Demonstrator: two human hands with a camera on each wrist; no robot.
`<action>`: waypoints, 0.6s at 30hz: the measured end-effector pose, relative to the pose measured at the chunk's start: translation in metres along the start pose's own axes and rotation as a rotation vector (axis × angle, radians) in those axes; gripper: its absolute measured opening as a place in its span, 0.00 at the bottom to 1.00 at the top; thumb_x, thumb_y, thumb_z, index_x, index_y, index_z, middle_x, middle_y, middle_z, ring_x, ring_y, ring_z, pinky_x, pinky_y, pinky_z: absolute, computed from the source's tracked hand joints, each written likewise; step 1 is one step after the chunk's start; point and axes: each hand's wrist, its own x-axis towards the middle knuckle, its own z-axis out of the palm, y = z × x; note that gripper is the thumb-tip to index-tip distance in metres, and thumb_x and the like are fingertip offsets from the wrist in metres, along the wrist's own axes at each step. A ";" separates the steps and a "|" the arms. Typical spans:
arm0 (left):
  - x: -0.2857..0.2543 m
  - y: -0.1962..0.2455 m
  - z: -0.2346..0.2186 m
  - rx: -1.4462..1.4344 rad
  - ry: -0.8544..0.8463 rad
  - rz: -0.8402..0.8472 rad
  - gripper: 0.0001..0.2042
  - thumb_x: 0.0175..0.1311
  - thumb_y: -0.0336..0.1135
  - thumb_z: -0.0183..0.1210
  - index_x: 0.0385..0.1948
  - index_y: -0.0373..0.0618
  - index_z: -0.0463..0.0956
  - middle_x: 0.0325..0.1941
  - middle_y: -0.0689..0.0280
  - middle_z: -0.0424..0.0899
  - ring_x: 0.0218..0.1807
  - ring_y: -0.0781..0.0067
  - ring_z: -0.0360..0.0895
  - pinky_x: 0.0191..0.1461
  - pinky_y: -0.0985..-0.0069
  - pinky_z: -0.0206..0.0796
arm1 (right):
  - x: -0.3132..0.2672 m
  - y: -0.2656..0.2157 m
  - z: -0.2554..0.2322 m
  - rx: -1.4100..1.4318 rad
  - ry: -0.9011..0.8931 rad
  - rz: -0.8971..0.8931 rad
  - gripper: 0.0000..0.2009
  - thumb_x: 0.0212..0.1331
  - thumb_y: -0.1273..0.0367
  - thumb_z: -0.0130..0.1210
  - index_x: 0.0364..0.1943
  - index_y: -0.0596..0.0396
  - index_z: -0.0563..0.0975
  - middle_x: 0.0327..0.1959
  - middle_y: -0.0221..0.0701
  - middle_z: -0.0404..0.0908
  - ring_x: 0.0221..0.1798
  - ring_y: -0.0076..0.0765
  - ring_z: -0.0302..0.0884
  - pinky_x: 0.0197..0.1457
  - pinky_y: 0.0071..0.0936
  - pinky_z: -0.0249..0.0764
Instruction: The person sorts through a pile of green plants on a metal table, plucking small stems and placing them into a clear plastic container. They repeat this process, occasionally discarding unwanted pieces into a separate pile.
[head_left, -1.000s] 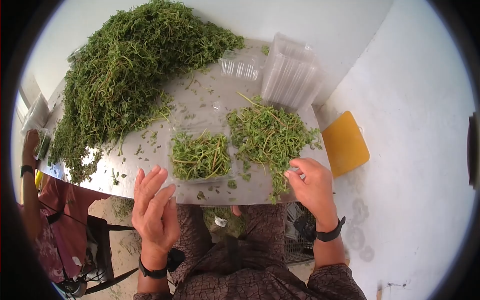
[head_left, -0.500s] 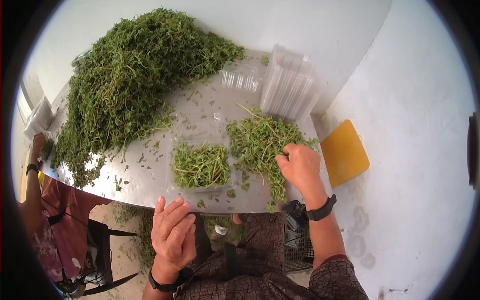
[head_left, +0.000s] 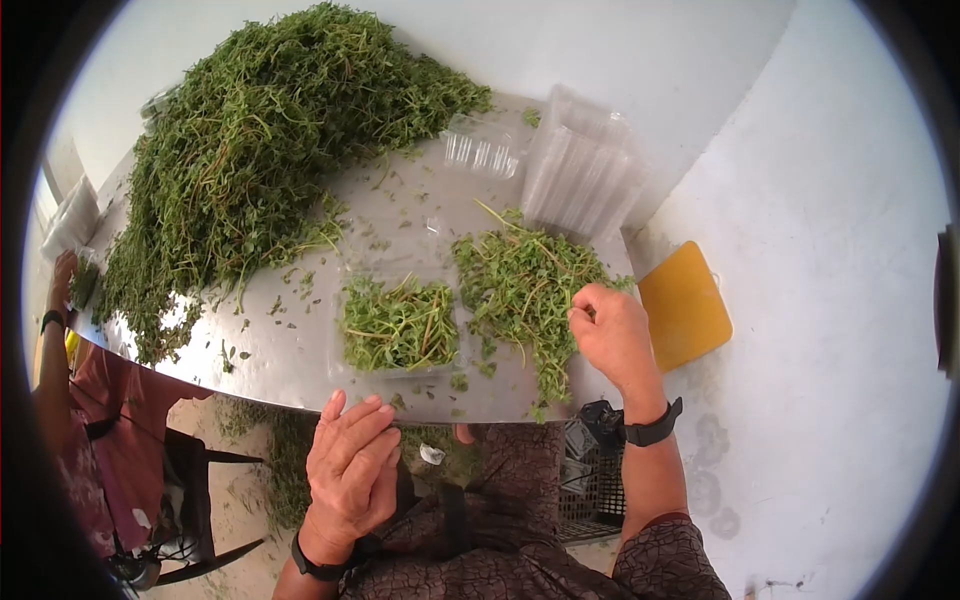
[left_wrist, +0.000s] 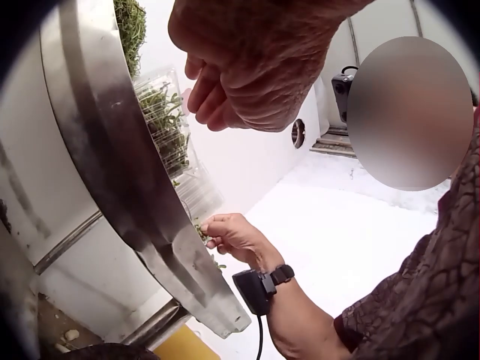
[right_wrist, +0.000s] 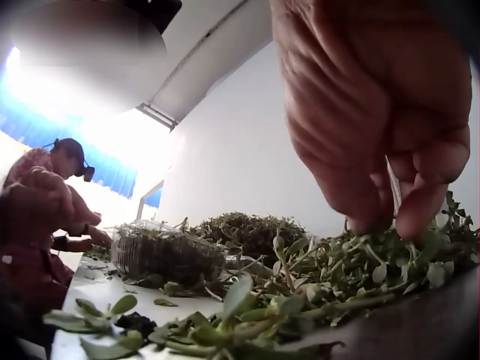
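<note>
Greens point(head_left: 525, 275) pinched in your right hand point(head_left: 615, 335)! Your left hand point(head_left: 352, 470) hangs relaxed near the table point(head_left: 275, 365).

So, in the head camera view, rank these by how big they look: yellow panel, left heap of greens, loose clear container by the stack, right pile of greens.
Largest to smallest, as they look there:
1. Left heap of greens
2. Right pile of greens
3. Yellow panel
4. Loose clear container
</note>
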 end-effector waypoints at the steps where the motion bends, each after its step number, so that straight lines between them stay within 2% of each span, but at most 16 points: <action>1: 0.002 0.001 -0.002 0.012 -0.009 -0.003 0.09 0.54 0.19 0.57 0.36 0.41 0.78 0.47 0.57 0.84 0.55 0.52 0.81 0.69 0.46 0.60 | -0.002 0.001 0.003 -0.061 -0.001 -0.032 0.09 0.49 0.69 0.62 0.34 0.59 0.81 0.24 0.43 0.80 0.29 0.50 0.79 0.34 0.41 0.73; 8: 0.004 0.001 -0.002 0.000 -0.013 0.009 0.09 0.52 0.19 0.59 0.35 0.40 0.78 0.47 0.58 0.84 0.54 0.53 0.81 0.69 0.47 0.61 | -0.011 -0.008 0.002 -0.221 -0.088 -0.129 0.14 0.46 0.67 0.66 0.38 0.56 0.83 0.31 0.44 0.81 0.34 0.51 0.80 0.38 0.43 0.74; 9: 0.004 0.002 -0.002 0.013 -0.010 0.001 0.09 0.52 0.19 0.59 0.35 0.40 0.78 0.47 0.58 0.84 0.54 0.53 0.81 0.69 0.47 0.61 | -0.012 -0.006 0.004 -0.220 -0.040 -0.174 0.13 0.46 0.68 0.66 0.37 0.56 0.83 0.31 0.43 0.81 0.33 0.51 0.80 0.37 0.43 0.74; 11: 0.005 0.001 -0.003 0.005 -0.017 0.044 0.13 0.46 0.19 0.63 0.36 0.39 0.79 0.47 0.58 0.83 0.54 0.54 0.81 0.68 0.49 0.63 | -0.013 0.000 0.008 -0.203 -0.002 -0.234 0.12 0.47 0.69 0.65 0.36 0.56 0.83 0.30 0.42 0.81 0.33 0.50 0.80 0.36 0.43 0.74; 13: 0.007 0.002 -0.002 -0.004 -0.015 0.028 0.12 0.48 0.19 0.62 0.36 0.39 0.79 0.47 0.58 0.83 0.54 0.54 0.81 0.68 0.49 0.62 | -0.012 0.005 0.011 -0.175 0.107 -0.278 0.08 0.47 0.72 0.63 0.34 0.56 0.83 0.32 0.40 0.82 0.32 0.49 0.81 0.35 0.41 0.75; 14: 0.008 0.003 -0.002 -0.032 -0.013 0.024 0.11 0.49 0.19 0.61 0.36 0.40 0.79 0.47 0.58 0.84 0.54 0.53 0.81 0.69 0.48 0.61 | -0.011 0.004 0.011 -0.162 0.101 -0.288 0.08 0.47 0.72 0.63 0.34 0.56 0.83 0.32 0.40 0.82 0.32 0.49 0.81 0.35 0.41 0.75; 16: 0.011 0.003 -0.004 -0.022 -0.013 0.022 0.11 0.48 0.18 0.61 0.36 0.40 0.79 0.47 0.58 0.84 0.54 0.53 0.81 0.68 0.49 0.62 | -0.009 -0.004 0.004 -0.051 0.226 -0.255 0.07 0.48 0.75 0.60 0.33 0.57 0.83 0.35 0.39 0.83 0.31 0.46 0.81 0.34 0.35 0.76; 17: 0.013 0.002 -0.003 -0.039 0.001 0.029 0.11 0.49 0.18 0.61 0.35 0.40 0.80 0.47 0.58 0.84 0.54 0.53 0.81 0.68 0.49 0.63 | -0.009 -0.008 0.001 0.036 0.248 -0.203 0.07 0.51 0.77 0.58 0.34 0.58 0.83 0.37 0.39 0.84 0.29 0.40 0.81 0.31 0.29 0.76; 18: 0.014 0.002 -0.003 -0.059 0.014 0.036 0.11 0.49 0.18 0.61 0.35 0.40 0.80 0.47 0.57 0.84 0.54 0.53 0.81 0.67 0.50 0.63 | -0.007 -0.007 0.000 0.038 0.249 -0.204 0.07 0.51 0.77 0.58 0.34 0.58 0.83 0.37 0.39 0.84 0.29 0.40 0.81 0.31 0.29 0.76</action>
